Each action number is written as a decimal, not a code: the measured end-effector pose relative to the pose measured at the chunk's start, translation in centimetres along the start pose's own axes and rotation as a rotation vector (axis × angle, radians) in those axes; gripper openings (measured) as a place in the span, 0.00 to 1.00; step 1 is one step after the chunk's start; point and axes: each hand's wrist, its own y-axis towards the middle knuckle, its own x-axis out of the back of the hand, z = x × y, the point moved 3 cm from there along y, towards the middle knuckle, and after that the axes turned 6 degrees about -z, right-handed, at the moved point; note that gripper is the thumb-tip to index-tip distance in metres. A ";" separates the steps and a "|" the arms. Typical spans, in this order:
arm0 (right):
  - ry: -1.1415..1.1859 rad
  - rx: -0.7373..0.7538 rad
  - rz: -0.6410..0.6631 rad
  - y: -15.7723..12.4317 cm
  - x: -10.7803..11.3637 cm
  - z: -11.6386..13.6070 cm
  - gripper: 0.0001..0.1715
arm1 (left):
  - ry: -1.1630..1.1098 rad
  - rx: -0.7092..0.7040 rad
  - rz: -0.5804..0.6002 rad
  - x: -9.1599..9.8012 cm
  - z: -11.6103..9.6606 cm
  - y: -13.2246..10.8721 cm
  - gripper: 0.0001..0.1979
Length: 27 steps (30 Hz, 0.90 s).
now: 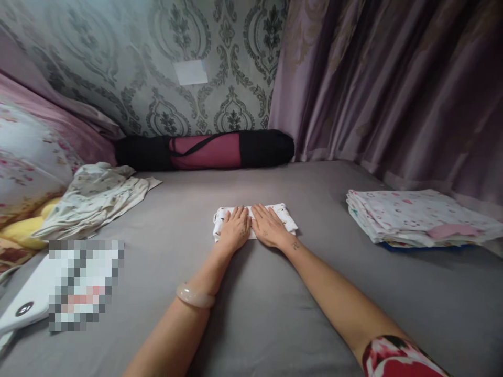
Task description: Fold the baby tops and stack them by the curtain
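Note:
A small white cloth with a printed pattern (288,219) lies folded into a flat rectangle on the grey bed sheet (251,309). My left hand (236,228) rests flat on its left half, fingers stretched out and pointing away from me. Beside it, my right hand (269,225) presses palm-down on the right half, its fingers also extended. The two hands nearly meet at the middle of the cloth and cover much of it. Neither hand grasps anything.
On the right is a stack of folded printed cloths (412,214). A crumpled pale patterned cloth (94,196) lies at the left, near a yellow item (23,233). Closer on the left sits a white device (29,296). A black and maroon long bag (206,151) lies along the wall.

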 end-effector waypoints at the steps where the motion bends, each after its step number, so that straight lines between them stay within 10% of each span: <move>1: 0.000 0.001 -0.002 0.0 0.0 0.0 0.34 | 0.003 -0.002 -0.003 0.0 0.0 0.0 0.25; 11: -0.058 -0.093 -0.096 0.0 1.5 -0.7 0.35 | 0.080 0.050 -0.260 1.5 0.3 -0.1 0.25; 22: -0.038 -0.202 0.036 0.0 0.6 -2.0 0.37 | 0.066 0.141 -0.119 0.2 1.8 0.0 0.27; 27: -0.039 -0.209 -0.018 0.3 2.5 -3.3 0.37 | 0.090 0.153 -0.276 1.7 2.5 0.0 0.27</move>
